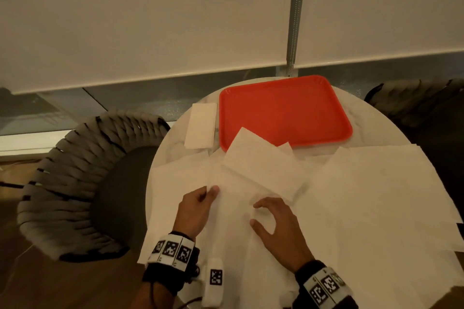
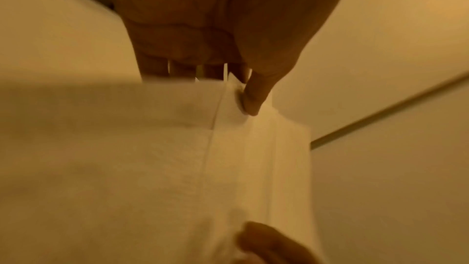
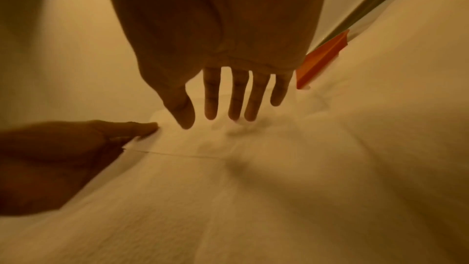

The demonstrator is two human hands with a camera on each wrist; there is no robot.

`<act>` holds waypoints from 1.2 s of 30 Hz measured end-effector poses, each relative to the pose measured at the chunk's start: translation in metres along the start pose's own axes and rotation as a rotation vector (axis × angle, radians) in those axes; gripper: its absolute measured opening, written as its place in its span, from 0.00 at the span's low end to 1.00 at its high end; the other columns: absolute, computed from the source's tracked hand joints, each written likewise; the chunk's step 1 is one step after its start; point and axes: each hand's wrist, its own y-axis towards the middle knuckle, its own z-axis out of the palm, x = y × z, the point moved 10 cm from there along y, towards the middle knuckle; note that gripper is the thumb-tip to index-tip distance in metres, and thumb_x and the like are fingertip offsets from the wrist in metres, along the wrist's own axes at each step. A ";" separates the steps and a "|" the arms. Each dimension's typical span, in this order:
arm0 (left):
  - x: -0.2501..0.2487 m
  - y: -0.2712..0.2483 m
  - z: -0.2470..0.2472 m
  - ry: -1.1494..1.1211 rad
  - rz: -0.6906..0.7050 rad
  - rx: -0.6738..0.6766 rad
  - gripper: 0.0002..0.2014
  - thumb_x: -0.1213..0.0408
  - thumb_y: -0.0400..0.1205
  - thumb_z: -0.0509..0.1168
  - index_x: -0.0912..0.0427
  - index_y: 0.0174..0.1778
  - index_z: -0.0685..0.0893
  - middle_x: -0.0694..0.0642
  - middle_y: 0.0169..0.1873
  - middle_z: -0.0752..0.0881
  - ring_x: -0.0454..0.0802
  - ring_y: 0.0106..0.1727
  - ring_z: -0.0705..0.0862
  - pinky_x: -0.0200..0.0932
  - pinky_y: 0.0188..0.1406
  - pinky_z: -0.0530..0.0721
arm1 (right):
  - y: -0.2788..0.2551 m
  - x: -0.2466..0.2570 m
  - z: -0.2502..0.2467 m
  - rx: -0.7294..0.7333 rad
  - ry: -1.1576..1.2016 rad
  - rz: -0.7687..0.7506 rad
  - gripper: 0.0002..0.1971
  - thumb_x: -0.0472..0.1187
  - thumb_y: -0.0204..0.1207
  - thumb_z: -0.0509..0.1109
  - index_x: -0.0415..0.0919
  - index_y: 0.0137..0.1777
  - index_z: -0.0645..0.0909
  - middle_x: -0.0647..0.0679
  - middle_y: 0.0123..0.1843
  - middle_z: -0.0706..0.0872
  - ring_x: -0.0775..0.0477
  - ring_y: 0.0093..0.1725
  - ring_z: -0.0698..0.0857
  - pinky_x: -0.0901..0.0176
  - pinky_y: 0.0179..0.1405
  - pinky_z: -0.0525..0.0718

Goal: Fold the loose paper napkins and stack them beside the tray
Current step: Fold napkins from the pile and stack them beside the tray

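Round white marble table (image 1: 391, 133), strewn with loose white paper napkins (image 1: 364, 195). Red plastic tray (image 1: 283, 113) behind; folded napkin (image 1: 200, 125) beside it. Right hand (image 1: 273, 223) spread, seemingly pressing. Left hand (image 1: 195, 208) pinching napkin edge.

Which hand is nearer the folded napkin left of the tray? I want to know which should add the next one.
Left. The left hand lies almost straight below the folded napkin; the right hand is further right, below the tray.

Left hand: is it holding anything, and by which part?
The left hand pinches a loose napkin at its left edge, thumb on top. The right hand grips nothing.
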 end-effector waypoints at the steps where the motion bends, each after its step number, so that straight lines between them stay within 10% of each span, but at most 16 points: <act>1: 0.011 0.005 0.000 0.067 -0.011 0.014 0.30 0.35 0.78 0.64 0.65 0.44 0.86 0.65 0.43 0.89 0.65 0.50 0.87 0.63 0.57 0.85 | 0.000 -0.005 0.006 0.017 -0.053 0.004 0.13 0.53 0.74 0.72 0.60 0.58 0.79 0.67 0.60 0.79 0.64 0.62 0.77 0.54 0.65 0.77; 9: 0.057 0.035 -0.009 0.243 -0.017 0.031 0.24 0.43 0.82 0.65 0.64 0.43 0.87 0.61 0.38 0.90 0.60 0.44 0.88 0.60 0.49 0.89 | 0.062 0.008 -0.011 -0.073 -0.366 -0.085 0.17 0.43 0.74 0.74 0.52 0.63 0.81 0.54 0.64 0.79 0.49 0.62 0.78 0.55 0.57 0.74; 14: 0.047 0.039 -0.011 0.289 0.052 0.068 0.20 0.46 0.81 0.67 0.63 0.40 0.82 0.60 0.36 0.86 0.61 0.42 0.86 0.59 0.49 0.88 | 0.106 -0.022 0.024 0.304 -0.566 0.065 0.33 0.58 0.76 0.70 0.55 0.80 0.65 0.52 0.79 0.66 0.46 0.73 0.70 0.51 0.71 0.71; 18: 0.042 0.041 -0.016 0.374 0.061 0.071 0.10 0.53 0.83 0.67 0.54 0.54 0.83 0.49 0.42 0.84 0.48 0.43 0.82 0.38 0.46 0.78 | 0.119 -0.029 0.011 0.214 -0.497 0.138 0.39 0.67 0.73 0.67 0.55 0.82 0.62 0.52 0.81 0.63 0.45 0.75 0.67 0.46 0.74 0.68; 23: 0.040 0.045 -0.013 0.422 0.121 0.132 0.12 0.55 0.84 0.65 0.52 0.36 0.74 0.47 0.30 0.77 0.42 0.30 0.73 0.35 0.34 0.72 | 0.151 -0.015 0.014 0.236 -0.471 0.059 0.36 0.65 0.77 0.65 0.55 0.83 0.62 0.53 0.83 0.66 0.46 0.80 0.63 0.44 0.77 0.63; 27: 0.040 0.048 -0.015 0.418 0.134 0.130 0.12 0.55 0.85 0.65 0.61 0.45 0.80 0.60 0.38 0.85 0.48 0.36 0.77 0.43 0.42 0.80 | 0.168 -0.027 0.022 0.281 -0.517 0.074 0.25 0.56 0.79 0.69 0.53 0.75 0.74 0.52 0.75 0.77 0.44 0.74 0.70 0.46 0.71 0.67; 33: 0.042 0.051 -0.027 0.325 0.095 0.034 0.12 0.56 0.83 0.68 0.51 0.61 0.80 0.45 0.46 0.83 0.35 0.43 0.81 0.23 0.40 0.76 | 0.170 -0.007 -0.002 0.018 -0.314 -0.088 0.07 0.46 0.77 0.74 0.45 0.52 0.86 0.52 0.52 0.87 0.44 0.56 0.83 0.40 0.61 0.78; 36: 0.009 0.032 -0.040 0.352 0.231 -0.156 0.18 0.53 0.82 0.69 0.45 0.67 0.75 0.41 0.56 0.77 0.37 0.54 0.80 0.30 0.51 0.75 | 0.162 0.021 -0.024 -0.081 -0.365 -0.180 0.05 0.42 0.75 0.76 0.43 0.47 0.86 0.50 0.47 0.87 0.44 0.49 0.85 0.46 0.53 0.79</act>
